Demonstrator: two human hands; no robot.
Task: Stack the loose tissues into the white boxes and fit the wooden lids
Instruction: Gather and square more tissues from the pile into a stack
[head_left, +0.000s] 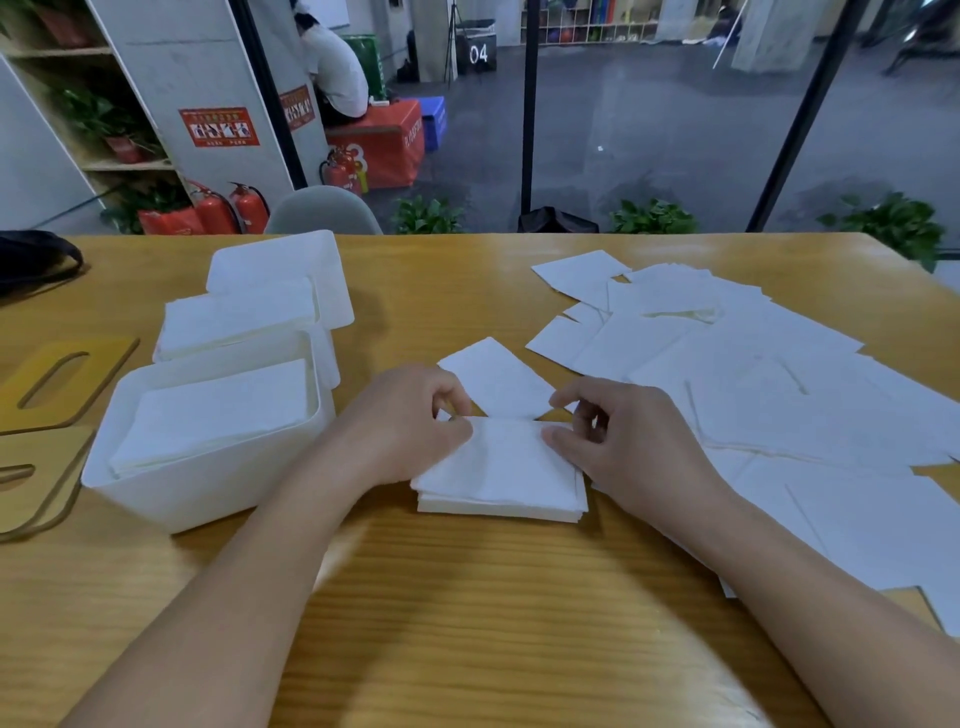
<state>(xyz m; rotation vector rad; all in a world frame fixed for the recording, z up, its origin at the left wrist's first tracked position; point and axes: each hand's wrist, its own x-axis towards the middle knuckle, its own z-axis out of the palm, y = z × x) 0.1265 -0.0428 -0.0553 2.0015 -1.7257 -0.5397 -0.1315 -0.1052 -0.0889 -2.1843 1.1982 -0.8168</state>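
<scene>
Squaring a small tissue stack (501, 470) on the tabletop (467, 597) before boxing. The left hand (410, 421) and right hand (618, 441) pinched the stack's far corners, thumbs against curled fingers. The nearest white box (208, 488) stood just left (already holding tissues), wooden lids (62, 382) beyond it; loose tissues (753, 374) lay right. Aligning every edge before lifting should keep sheets from fanning or snagging the rim.

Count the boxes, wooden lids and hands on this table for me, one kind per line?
White boxes: 3
Wooden lids: 2
Hands: 2
Total: 7
The loose tissues overlap too much to count.
</scene>
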